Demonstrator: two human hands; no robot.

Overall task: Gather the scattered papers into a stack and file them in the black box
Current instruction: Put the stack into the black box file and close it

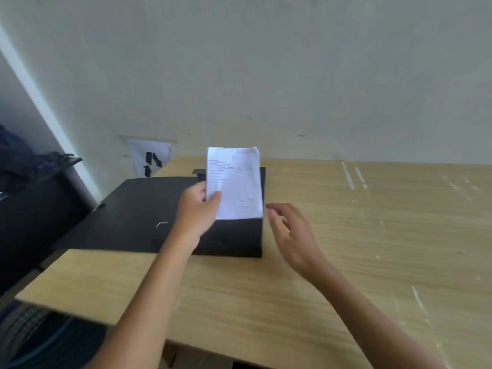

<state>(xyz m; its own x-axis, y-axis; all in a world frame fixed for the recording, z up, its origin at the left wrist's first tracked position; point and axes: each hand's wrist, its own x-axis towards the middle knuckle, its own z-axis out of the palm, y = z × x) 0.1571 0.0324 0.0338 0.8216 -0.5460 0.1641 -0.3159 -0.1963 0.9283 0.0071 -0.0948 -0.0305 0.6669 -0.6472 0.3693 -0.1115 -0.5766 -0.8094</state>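
Nearest the viewer, the bare front of the wooden desk (239, 302) is crossed by both forearms, and no loose sheet is seen anywhere on it, so the gathering is judged to be done. A little farther in, the right hand (294, 235) is held free above the desk just beside the right wall of the black box (234, 235), its fingers spread and nothing gripped; it is probably kept there to steady or guide the sheets. Beyond it, the left hand (198, 209) is closed on the left edge of the stack of papers (234, 182), thumb in front and fingers behind, so that the stack is kept upright with its lower edge at or just inside the opening of the box. This upright hold is judged to suit a narrow slot into which papers are lowered on edge. The box stands toward the far left corner of the desk, its lid (133, 209) laid open flat to the left, out of the way of the filing. Behind it, a sheet with black arrows (151, 158) is fixed on the wall.
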